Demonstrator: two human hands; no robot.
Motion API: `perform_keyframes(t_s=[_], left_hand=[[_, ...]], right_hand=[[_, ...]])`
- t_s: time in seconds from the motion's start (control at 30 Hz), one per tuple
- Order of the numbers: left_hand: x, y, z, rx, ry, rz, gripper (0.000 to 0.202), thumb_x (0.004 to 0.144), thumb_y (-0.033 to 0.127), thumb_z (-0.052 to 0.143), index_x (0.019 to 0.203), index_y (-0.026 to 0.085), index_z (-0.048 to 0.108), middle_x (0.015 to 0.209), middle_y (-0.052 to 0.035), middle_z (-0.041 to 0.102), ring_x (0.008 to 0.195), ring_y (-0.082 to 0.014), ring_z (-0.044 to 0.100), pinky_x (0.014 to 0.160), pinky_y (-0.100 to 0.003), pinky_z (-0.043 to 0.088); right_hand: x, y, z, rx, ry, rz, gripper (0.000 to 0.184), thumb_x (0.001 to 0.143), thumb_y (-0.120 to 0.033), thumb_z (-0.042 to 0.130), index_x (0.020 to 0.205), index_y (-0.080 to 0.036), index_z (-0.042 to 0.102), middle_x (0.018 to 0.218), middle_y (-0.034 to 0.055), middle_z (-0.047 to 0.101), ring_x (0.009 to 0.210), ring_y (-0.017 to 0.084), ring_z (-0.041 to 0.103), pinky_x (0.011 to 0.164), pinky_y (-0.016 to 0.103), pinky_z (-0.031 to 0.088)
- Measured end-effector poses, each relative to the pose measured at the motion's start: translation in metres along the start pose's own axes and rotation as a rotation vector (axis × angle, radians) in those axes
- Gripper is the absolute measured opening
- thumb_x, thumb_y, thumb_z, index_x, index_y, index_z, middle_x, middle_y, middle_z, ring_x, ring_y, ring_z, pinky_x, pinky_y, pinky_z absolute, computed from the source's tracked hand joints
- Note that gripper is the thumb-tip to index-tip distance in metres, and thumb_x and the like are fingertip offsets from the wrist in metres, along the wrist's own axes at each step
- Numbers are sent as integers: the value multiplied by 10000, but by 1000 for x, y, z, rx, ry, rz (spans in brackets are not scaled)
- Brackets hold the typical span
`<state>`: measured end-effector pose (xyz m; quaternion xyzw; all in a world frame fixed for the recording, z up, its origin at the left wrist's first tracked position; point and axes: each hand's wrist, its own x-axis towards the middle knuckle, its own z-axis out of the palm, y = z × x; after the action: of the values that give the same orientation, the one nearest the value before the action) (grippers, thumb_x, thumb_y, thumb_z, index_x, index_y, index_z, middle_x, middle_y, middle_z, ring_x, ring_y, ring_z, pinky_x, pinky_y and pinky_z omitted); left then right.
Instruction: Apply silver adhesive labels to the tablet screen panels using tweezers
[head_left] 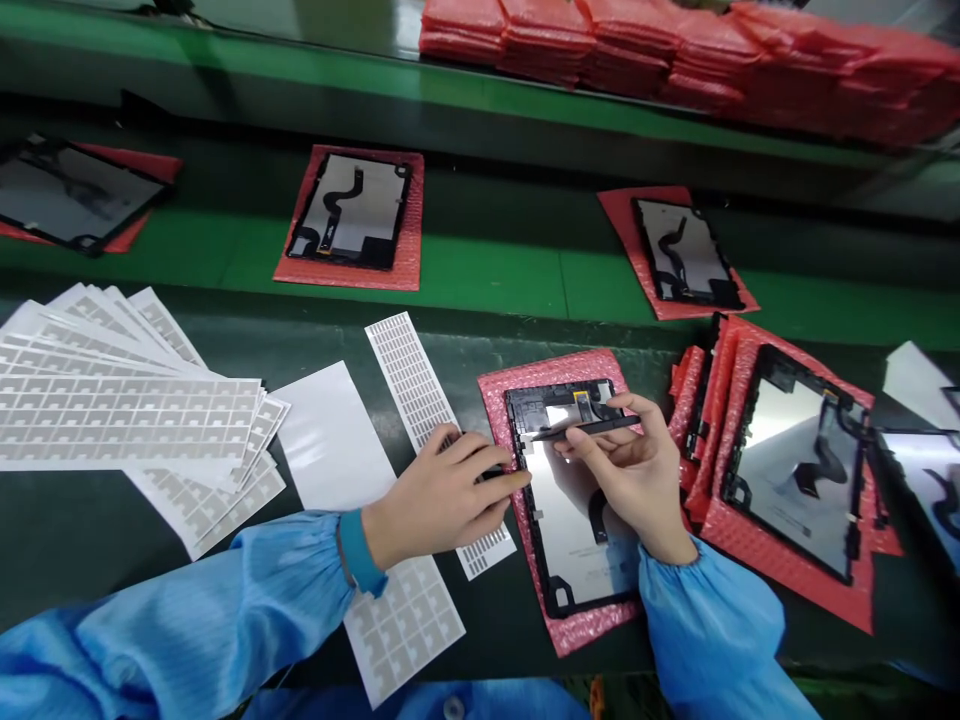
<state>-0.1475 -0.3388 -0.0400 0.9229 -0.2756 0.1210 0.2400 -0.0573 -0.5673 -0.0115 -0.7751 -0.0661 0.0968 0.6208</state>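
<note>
A tablet screen panel in a black frame point(551, 540), its silvery back up, lies on a pink bubble-wrap bag point(495, 400) before me. My right hand point(630, 465) pinches dark tweezers point(600, 427), whose tips point left over the upper part of the panel. At the panel's left edge is my left hand point(454, 490), its fingers reaching over the frame. Something black shows between and under those fingers, mostly covered, so I cannot make out what it is. Beneath this hand lies a narrow sheet of small grey stickers point(412, 375).
Fanned sticker sheets point(135, 410) and a white backing sheet point(330, 440) lie left. At right, more panels point(795, 470) are stacked with red bags. Beyond, a green conveyor belt point(495, 265) carries panels on bags point(352, 215). Red bag piles point(675, 55) sit on the ledge behind.
</note>
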Motion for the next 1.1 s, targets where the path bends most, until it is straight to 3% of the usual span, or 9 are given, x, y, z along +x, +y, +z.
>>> perform_keyframes(t_s=[0.33,0.9,1.1], left_hand=[[-2,0,1,-9,2,-9,285,1081,319,505,1319,266,651,1249,-2,705,1130,-217,583,940,-441,361],[-2,0,0,6,34,-38,284,1052,304,519,1297,251,654,1253,-53,692,1136,-237,594,949,-467,366],[-2,1,-1,17,36,-54,319,1035,307,534,1328,237,638,1280,-74,672,1139,-256,592,948,-477,376]], right_hand=[[-1,2,2,-1,7,-41,521,855,-386,873,1163,-275,467,785,20,788,678,227,788,714,314,682],[-2,-1,3,-45,28,-20,542,838,-458,879,1148,-278,473,787,9,777,697,261,792,739,383,696],[-2,0,3,-41,28,-28,524,846,-423,879,1152,-273,481,788,22,784,690,247,789,738,355,690]])
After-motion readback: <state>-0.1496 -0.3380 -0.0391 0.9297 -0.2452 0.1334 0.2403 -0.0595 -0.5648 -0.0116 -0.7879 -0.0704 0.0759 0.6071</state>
